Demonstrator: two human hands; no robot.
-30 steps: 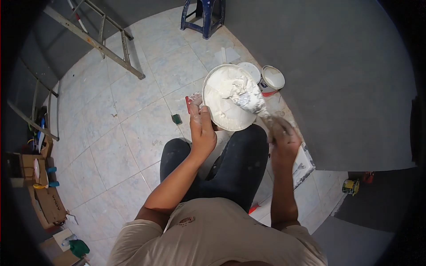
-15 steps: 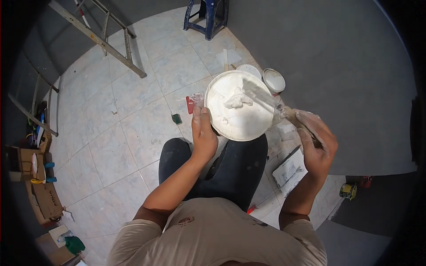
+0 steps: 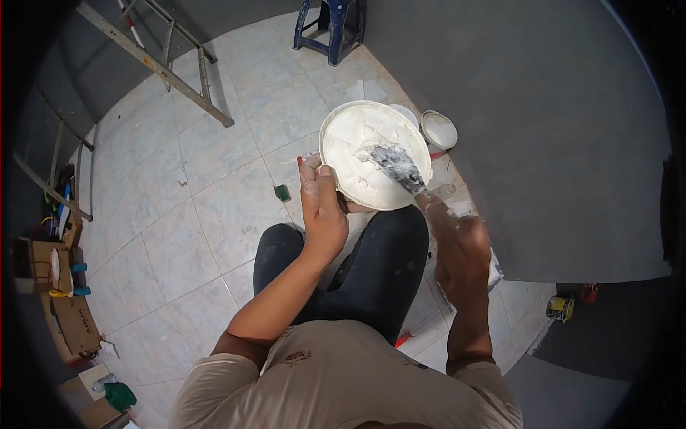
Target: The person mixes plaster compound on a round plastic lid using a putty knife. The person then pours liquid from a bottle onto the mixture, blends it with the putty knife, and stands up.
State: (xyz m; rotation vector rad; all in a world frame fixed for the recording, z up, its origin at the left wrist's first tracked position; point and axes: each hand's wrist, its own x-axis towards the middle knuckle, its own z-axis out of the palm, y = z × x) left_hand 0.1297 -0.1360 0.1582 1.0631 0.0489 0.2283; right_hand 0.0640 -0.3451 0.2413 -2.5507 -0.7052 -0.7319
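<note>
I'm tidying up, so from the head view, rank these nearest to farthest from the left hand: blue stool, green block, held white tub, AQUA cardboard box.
1. White tub: held in the left hand.
2. Green block: just left of the hand.
3. Blue stool: ahead, top of the view.
4. AQUA cardboard box: far left.

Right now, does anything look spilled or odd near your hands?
No spill stands out at the white container in the left hand: no paste is seen running over its rim. Slightly odd: that hand and the dark trousers bear whitish marks, perhaps stray paste.
</note>
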